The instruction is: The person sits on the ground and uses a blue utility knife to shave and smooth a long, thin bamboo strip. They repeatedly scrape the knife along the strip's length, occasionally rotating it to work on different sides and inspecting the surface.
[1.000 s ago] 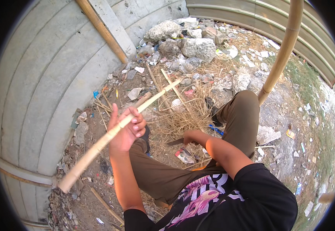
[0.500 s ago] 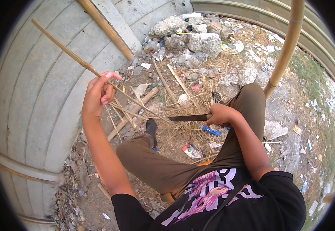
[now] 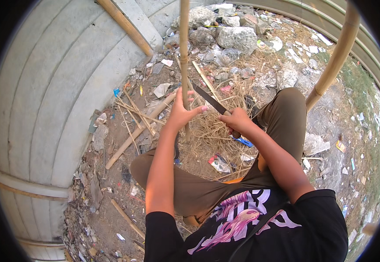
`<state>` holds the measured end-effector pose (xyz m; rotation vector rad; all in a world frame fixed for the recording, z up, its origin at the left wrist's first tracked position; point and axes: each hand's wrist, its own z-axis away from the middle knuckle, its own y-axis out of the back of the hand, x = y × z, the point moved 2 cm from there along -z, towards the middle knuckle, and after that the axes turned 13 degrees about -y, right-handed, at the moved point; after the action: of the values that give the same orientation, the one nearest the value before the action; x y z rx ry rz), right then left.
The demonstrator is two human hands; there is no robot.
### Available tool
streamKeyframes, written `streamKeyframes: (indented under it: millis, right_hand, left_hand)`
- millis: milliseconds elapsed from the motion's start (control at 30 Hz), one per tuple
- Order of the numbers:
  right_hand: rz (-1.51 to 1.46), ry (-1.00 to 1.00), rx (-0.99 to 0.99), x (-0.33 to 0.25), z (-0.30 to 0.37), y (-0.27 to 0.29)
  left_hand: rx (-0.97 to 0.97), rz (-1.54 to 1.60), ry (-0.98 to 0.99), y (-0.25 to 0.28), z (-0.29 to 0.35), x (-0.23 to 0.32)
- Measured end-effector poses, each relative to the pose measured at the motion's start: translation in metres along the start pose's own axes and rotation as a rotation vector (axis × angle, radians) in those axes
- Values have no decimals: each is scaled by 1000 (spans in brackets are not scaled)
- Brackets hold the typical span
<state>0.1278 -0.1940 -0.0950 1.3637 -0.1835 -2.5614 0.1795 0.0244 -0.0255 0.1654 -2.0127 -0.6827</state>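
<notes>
Over the ground between my legs, my left hand [image 3: 180, 112] holds a long bamboo stick [image 3: 184, 52] loosely, with the thumb stretched out to the right. The stick stands nearly upright in view, and its lower end comes out below the hand. My right hand [image 3: 237, 120] grips a long knife [image 3: 211, 100] by its wooden handle. Its dark blade slants up and left, the tip close to the stick beside my left fingers. Under the right hand, a blue cutter [image 3: 243, 141] lies on the ground, partly hidden.
A thick bamboo pole [image 3: 336, 61] rises beside my right knee. Thin strips [image 3: 139, 114] and a bamboo piece [image 3: 128, 146] lie at left, with dry shavings [image 3: 216, 139] in the middle. A concrete wall [image 3: 67, 87] borders the left; rocks [image 3: 237, 39] and litter lie at the back.
The bamboo stick has swung from a leftward slant to nearly upright as my left hand moved right and down. The knife has turned from level to pointing up and left.
</notes>
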Motion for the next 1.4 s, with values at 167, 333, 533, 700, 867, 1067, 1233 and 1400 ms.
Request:
streamKeyframes:
  millis: [167,333,533,700,867,1067,1233,1400]
  right_hand:
    - [122,27,67,-14,4,-8]
    - [104,12,89,-17,27,-6]
    - [127,20,65,-11,30,-14]
    - [98,35,41,-7,33,-21]
    - [69,92,53,-4,33,-24]
    - [-44,49,15,-13,46,-18]
    - [12,110,70,-11,44,-16]
    - [160,379,158,-9,57,-23]
  left_hand:
    - [-134,11,103,-28,-10,-30]
    - [258,209,-67,-12,-20,-28]
    - [503,493,-45,34,-6,-27]
    - [609,218,-47,62,5,-10]
    - [569,106,-43,76,13,0]
    - [539,106,-104,78,20,48]
    - [671,26,-171,80,22,41]
    - [764,326,-204,78,15,42]
